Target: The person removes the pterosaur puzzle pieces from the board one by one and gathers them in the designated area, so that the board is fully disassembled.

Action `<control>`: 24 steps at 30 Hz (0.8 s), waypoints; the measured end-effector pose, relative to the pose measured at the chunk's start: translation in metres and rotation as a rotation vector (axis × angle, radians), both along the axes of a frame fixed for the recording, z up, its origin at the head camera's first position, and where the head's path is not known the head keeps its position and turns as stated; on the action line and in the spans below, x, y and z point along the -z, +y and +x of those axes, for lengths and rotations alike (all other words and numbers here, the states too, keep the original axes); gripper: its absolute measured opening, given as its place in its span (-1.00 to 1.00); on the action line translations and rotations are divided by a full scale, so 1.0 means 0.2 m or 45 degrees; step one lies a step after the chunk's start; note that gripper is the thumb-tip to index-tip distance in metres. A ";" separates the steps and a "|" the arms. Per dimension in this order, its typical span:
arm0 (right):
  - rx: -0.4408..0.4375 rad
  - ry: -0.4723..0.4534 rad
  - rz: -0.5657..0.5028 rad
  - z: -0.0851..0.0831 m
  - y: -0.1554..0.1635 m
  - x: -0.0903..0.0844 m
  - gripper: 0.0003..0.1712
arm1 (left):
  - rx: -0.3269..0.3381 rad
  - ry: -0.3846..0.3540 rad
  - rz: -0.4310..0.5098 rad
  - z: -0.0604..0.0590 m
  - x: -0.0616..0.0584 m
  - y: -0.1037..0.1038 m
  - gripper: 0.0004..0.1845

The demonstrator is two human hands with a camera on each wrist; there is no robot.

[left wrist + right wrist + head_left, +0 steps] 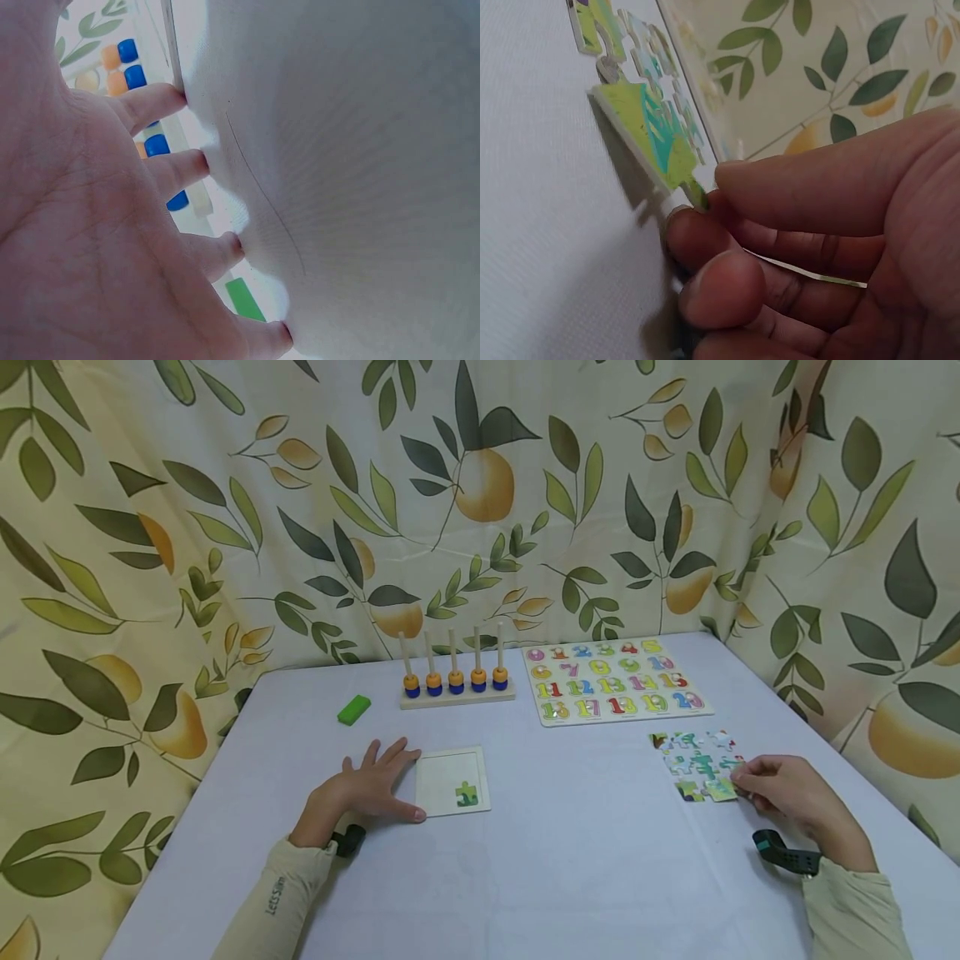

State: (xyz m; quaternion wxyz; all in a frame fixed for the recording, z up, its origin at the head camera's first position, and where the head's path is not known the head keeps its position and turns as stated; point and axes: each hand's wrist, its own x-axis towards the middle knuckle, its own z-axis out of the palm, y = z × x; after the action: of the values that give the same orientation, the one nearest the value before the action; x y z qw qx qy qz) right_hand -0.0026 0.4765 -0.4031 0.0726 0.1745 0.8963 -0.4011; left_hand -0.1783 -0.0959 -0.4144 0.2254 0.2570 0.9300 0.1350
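Observation:
My left hand (372, 787) rests on the table with its fingers spread. Its thumb and index finger touch the left side of a square white puzzle tray (435, 782). One green puzzle piece (467, 794) lies in the tray's lower right corner. At the right, my right hand (787, 793) is at the near right corner of a patch of loose puzzle pieces (702, 766). In the right wrist view, the thumb and index finger meet at the tab of a green and teal puzzle piece (637, 127). A thin pale edge (817, 276) shows between the curled fingers.
A wooden bead stand (457, 697) with orange and blue beads on pegs stands at the back. To its right lies a colourful number board (615, 681). A green block (354, 710) sits at the back left. Patterned fabric (480, 527) hangs behind the table (570, 877).

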 end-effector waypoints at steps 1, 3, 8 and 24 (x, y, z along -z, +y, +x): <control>0.000 -0.001 0.007 0.00 0.00 0.00 -0.60 | 0.000 0.002 -0.001 0.00 0.00 0.00 0.20; -0.006 0.001 0.020 0.00 0.01 0.00 -0.57 | -0.002 0.003 -0.005 0.00 0.00 0.00 0.20; -0.007 0.012 0.032 0.00 0.02 0.00 -0.55 | -0.008 -0.004 -0.006 0.00 0.00 0.00 0.21; -0.013 0.217 -0.019 -0.02 -0.12 0.00 -0.47 | 0.004 -0.026 -0.037 0.00 -0.01 0.00 0.22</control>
State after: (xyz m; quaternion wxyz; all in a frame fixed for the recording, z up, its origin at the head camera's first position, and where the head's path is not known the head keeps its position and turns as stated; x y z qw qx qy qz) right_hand -0.0060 0.4523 -0.4028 -0.0007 0.1347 0.8970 -0.4209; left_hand -0.1788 -0.0963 -0.4128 0.2386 0.2539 0.9291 0.1237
